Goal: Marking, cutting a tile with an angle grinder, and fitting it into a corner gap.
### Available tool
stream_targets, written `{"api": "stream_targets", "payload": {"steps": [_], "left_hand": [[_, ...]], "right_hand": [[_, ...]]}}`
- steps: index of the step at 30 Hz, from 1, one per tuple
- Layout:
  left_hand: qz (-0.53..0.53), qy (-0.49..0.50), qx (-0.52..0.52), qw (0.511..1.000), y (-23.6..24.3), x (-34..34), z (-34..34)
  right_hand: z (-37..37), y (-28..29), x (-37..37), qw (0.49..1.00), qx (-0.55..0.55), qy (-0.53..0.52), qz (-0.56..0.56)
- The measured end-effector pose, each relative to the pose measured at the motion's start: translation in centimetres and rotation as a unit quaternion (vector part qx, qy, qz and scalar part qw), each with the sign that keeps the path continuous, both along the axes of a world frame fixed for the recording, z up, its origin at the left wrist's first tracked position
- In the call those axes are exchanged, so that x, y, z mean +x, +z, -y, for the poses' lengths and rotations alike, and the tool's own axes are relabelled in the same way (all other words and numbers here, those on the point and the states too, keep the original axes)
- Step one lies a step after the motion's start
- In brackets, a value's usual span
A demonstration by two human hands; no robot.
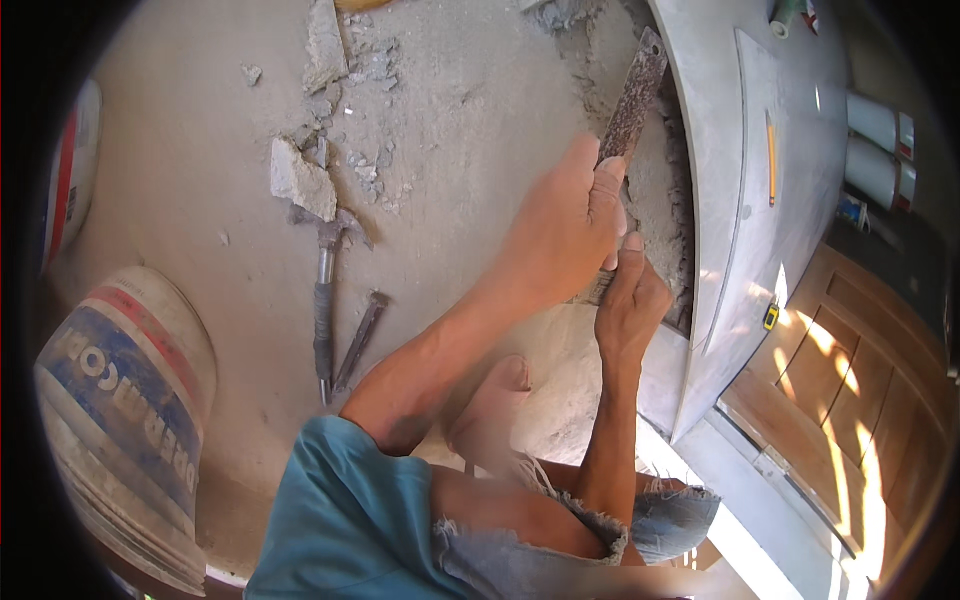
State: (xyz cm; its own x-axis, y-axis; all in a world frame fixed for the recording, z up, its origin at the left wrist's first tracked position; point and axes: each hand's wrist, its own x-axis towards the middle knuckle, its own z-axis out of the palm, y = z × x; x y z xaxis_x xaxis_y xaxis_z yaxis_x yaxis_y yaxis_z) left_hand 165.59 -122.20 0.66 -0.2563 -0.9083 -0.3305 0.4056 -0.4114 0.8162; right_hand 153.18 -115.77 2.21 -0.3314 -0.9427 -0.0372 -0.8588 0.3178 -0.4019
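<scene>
My left hand (565, 225) is closed around a rusty, mottled flat metal bar (634, 90), which angles up to the right over a strip of broken mortar (660, 210) beside the pale grey slab edge. Below it, my right hand (630, 300) is closed near the bar's lower end, most of which the fingers hide; I cannot make out whether both grip the same piece. To the left, a claw hammer (324, 290) with a wrapped handle lies with its head against a chunk of concrete (300, 178), and a narrow metal chisel (358, 345) lies beside it.
Rubble (370, 160) is scattered on the dusty floor (180, 150). Two white buckets (120, 390) stand at the left. On the grey panel (760, 80) lie a pencil (772, 160) and a yellow tape measure (771, 316). A wooden door (880, 390) and pipes (880, 170) are at the right.
</scene>
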Motion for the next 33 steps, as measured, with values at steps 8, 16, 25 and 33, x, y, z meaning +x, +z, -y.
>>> {"api": "stream_targets", "payload": {"steps": [8, 16, 25, 33], "left_hand": [[0.132, -0.007, -0.073, 0.989, -1.6, 2.0, 2.8], [0.079, 0.080, 0.110, 0.988, -5.0, 7.1, -4.0], [0.123, 0.081, 0.119, 0.982, -3.9, 12.1, -8.4], [0.091, 0.059, 0.065, 0.992, -2.1, 12.1, -3.8]], "right_hand": [[3.3, -3.1, 1.9, 0.999, -0.023, -0.003, 0.028], [12.0, -0.3, 4.4, 0.655, -0.117, -0.046, 0.745], [18.9, -0.1, 6.3, 0.333, -0.164, -0.125, 0.920], [18.4, 0.5, 6.0, 0.390, -0.176, -0.231, 0.874]]}}
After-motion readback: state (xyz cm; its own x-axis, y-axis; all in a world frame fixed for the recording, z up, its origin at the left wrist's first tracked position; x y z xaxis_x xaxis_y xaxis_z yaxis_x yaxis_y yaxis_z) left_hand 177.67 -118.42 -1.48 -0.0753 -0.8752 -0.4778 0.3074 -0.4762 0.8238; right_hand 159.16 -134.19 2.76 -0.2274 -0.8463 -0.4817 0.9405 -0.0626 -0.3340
